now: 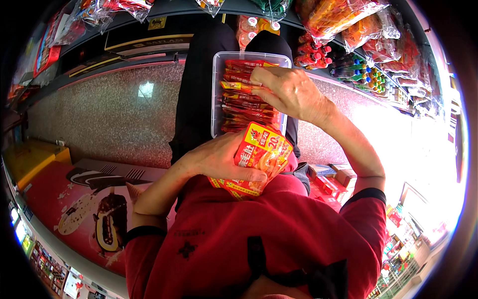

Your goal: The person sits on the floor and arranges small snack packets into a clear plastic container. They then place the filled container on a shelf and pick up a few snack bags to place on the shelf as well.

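A clear plastic bin (213,93) rests on my lap, filled with a row of red and yellow snack packets (248,106) standing on edge. My left hand (220,159) holds a fanned stack of the same kind of packets (257,160) against my belly, thumb across the front one. Over the bin's right side, my right hand (289,91) has its fingers pinched at the top edge of a packet (235,86) in the row. Its fingertips are partly hidden behind the knuckles, and the hand covers part of the row.
Shelving with bagged snacks (336,18) runs along the far side. Below it stand red-capped bottles (313,54) and more bottles (354,73). An ice cream freezer (86,213) is at my left. Boxes (332,183) sit behind my right elbow.
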